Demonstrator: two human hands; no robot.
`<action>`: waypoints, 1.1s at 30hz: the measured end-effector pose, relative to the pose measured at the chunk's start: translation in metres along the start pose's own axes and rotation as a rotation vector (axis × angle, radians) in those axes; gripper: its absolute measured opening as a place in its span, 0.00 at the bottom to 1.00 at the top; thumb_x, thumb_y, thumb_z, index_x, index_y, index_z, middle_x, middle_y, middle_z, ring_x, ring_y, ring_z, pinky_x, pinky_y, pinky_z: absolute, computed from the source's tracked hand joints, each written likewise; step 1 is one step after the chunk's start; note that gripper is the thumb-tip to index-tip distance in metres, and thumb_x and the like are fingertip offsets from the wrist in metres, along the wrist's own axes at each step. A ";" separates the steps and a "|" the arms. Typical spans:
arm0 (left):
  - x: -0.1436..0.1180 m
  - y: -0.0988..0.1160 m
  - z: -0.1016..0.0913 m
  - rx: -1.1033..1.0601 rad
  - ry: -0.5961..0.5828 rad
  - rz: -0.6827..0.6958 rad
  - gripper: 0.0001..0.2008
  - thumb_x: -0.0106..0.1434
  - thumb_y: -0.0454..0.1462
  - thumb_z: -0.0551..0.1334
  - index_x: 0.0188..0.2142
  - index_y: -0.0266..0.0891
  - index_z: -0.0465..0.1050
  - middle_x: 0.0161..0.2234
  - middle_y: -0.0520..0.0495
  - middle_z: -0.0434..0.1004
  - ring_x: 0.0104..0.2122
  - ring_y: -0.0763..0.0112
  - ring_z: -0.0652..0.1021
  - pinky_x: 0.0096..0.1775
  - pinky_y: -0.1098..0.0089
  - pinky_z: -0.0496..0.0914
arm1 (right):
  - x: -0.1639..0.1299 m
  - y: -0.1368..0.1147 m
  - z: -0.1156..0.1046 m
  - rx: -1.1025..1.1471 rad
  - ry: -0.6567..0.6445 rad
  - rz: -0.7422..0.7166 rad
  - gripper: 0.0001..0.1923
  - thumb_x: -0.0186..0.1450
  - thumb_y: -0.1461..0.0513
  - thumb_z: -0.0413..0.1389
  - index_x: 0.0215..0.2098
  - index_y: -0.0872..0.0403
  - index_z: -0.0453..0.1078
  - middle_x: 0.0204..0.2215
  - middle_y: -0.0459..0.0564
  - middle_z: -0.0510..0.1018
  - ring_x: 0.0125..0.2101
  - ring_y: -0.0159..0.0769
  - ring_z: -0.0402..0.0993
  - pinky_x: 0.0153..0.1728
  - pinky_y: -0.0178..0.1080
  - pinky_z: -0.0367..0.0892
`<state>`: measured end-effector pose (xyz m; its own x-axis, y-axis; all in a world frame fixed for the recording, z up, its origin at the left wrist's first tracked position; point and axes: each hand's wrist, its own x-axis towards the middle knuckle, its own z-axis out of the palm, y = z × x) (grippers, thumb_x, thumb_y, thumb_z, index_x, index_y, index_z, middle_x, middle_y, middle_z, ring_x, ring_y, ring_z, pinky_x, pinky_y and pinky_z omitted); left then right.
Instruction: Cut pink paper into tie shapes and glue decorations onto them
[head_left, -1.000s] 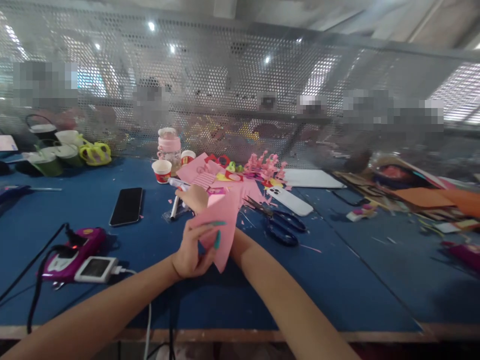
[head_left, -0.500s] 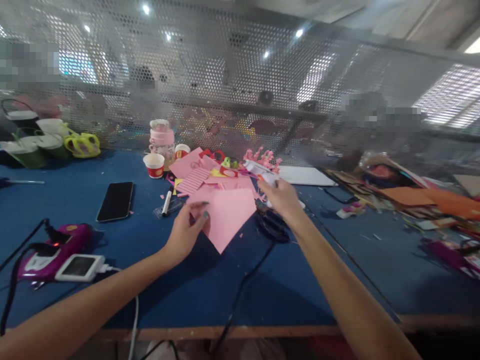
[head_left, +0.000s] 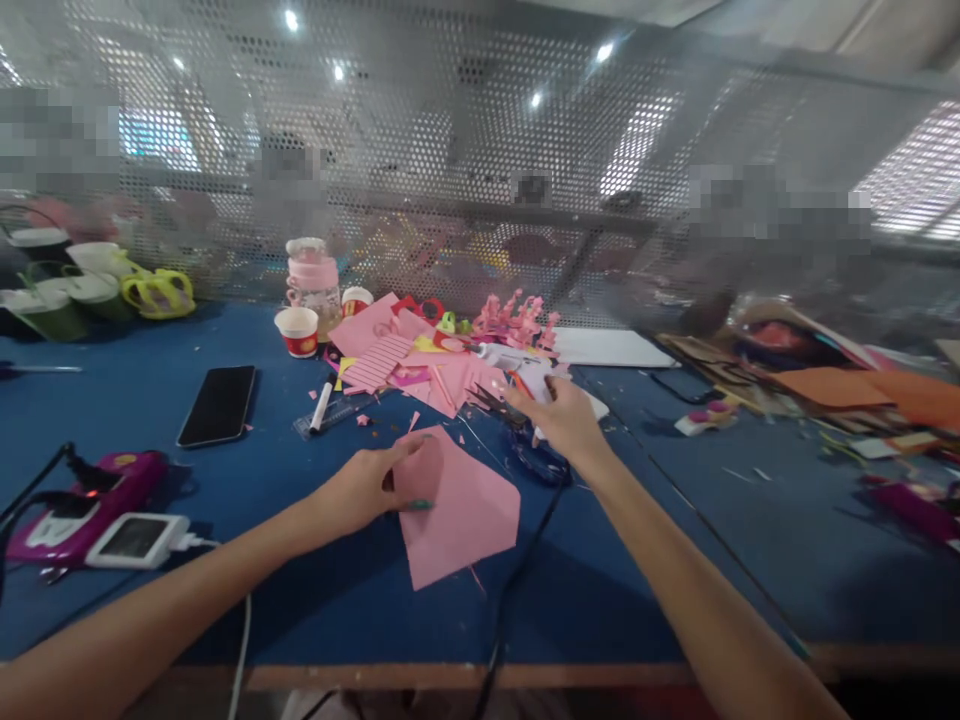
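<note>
Head view. Left hand [head_left: 367, 490], centre of frame, pinches the near-left edge of a pink paper sheet [head_left: 459, 510] between thumb and fingers; the sheet lies low over the blue table [head_left: 675, 560], just below centre.

Right hand [head_left: 564, 418], right of centre, is closed around a white glue gun [head_left: 517, 362] whose body points to the upper left; a black cord [head_left: 517, 590] runs from under the hand down to the bottom edge of the frame. Black-handled scissors [head_left: 525, 440] lie just beside and partly under this hand.

Above centre: a heap of pink paper scraps [head_left: 420, 365], a white marker [head_left: 322, 402] on a clear ruler, and a red-and-white paper cup [head_left: 297, 331].

Left of centre: a black phone [head_left: 217, 404] lies flat. Lower left: a magenta device [head_left: 82, 500] with cables, touching a white power bank [head_left: 131, 540].

Right side: orange and brown card sheets [head_left: 847, 390]. A perforated metal screen [head_left: 480, 150] fills the top of the frame.
</note>
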<state>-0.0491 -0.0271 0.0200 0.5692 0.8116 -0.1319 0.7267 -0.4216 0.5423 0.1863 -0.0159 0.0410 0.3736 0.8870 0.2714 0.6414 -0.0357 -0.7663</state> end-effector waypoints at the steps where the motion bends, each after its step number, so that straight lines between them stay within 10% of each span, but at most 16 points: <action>1: -0.003 0.001 -0.002 0.074 -0.013 -0.021 0.34 0.54 0.42 0.60 0.59 0.40 0.51 0.27 0.50 0.74 0.26 0.67 0.74 0.26 0.74 0.62 | 0.001 0.005 0.004 0.009 0.007 0.005 0.23 0.42 0.44 0.57 0.20 0.55 0.63 0.18 0.47 0.69 0.21 0.34 0.64 0.21 0.35 0.58; 8: -0.002 0.011 -0.027 0.576 0.155 -0.135 0.26 0.55 0.47 0.59 0.45 0.29 0.61 0.34 0.38 0.72 0.35 0.57 0.75 0.32 0.69 0.64 | 0.007 0.029 0.009 0.083 0.061 0.131 0.25 0.42 0.43 0.56 0.22 0.56 0.66 0.18 0.48 0.69 0.21 0.36 0.64 0.22 0.37 0.58; 13: 0.065 0.017 -0.036 0.277 -0.024 0.348 0.16 0.53 0.42 0.62 0.37 0.36 0.63 0.39 0.45 0.67 0.32 0.70 0.72 0.32 0.73 0.64 | 0.009 0.030 0.013 0.171 0.100 0.132 0.24 0.43 0.44 0.56 0.21 0.57 0.66 0.17 0.46 0.68 0.21 0.33 0.62 0.23 0.36 0.57; 19: 0.131 0.006 -0.022 0.108 -0.227 0.392 0.27 0.45 0.32 0.66 0.44 0.38 0.58 0.38 0.49 0.67 0.30 0.74 0.70 0.29 0.76 0.62 | 0.011 0.039 0.025 0.310 0.058 0.240 0.21 0.46 0.47 0.56 0.23 0.56 0.67 0.11 0.43 0.65 0.18 0.34 0.63 0.19 0.35 0.56; 27: 0.149 -0.010 -0.017 0.065 -0.229 0.465 0.13 0.50 0.29 0.62 0.36 0.38 0.63 0.27 0.55 0.63 0.27 0.76 0.66 0.29 0.77 0.60 | 0.013 0.041 0.029 0.383 0.013 0.284 0.20 0.45 0.48 0.57 0.24 0.57 0.67 0.09 0.41 0.63 0.13 0.31 0.61 0.13 0.33 0.55; 33: 0.152 -0.014 -0.026 0.007 -0.002 0.577 0.04 0.54 0.33 0.59 0.30 0.36 0.72 0.30 0.50 0.63 0.29 0.76 0.68 0.32 0.75 0.63 | 0.012 0.033 0.024 0.464 0.055 0.329 0.19 0.44 0.49 0.58 0.23 0.57 0.67 0.08 0.39 0.61 0.11 0.30 0.60 0.12 0.34 0.56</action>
<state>0.0175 0.1128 0.0141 0.8749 0.4488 0.1822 0.3010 -0.7985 0.5214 0.1963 0.0045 0.0051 0.5464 0.8375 -0.0044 0.1286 -0.0891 -0.9877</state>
